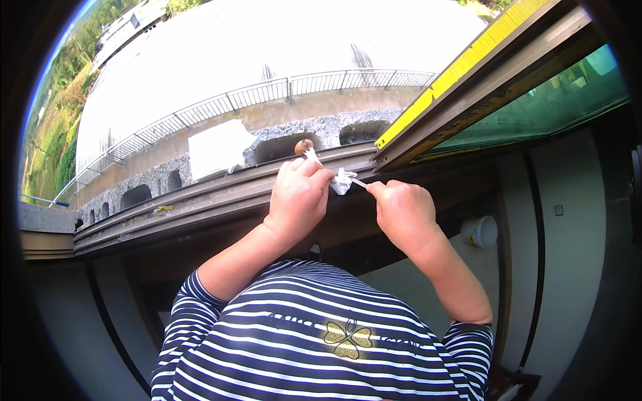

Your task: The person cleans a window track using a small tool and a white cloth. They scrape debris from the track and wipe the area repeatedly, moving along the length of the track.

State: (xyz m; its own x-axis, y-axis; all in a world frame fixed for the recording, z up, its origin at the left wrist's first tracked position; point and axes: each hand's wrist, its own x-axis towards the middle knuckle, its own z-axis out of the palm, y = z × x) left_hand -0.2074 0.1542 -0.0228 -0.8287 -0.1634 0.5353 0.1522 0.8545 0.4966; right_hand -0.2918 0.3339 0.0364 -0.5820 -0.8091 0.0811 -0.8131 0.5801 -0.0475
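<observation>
My left hand [301, 188] is closed on a piece of thin white material, cloth or plastic. A white strip [312, 155] of it sticks out above the fingers, beside a small round orange-brown thing [304, 146] whose kind I cannot tell. To the right of these fingers bunches a crumpled white wad [342, 181]. From the wad a thin pale rod or twisted strip [359, 183] runs to my right hand [405, 213], pinched between thumb and forefinger. Both hands are over the inner edge of the metal window track [200, 193].
Just beyond the track, a white sheet [218, 148] lies on rough concrete with dark hollows. A metal railing [261, 92] runs farther out. The sliding window frame [481, 75] with yellow tape slants up at right. A white bucket [480, 231] stands low on the right.
</observation>
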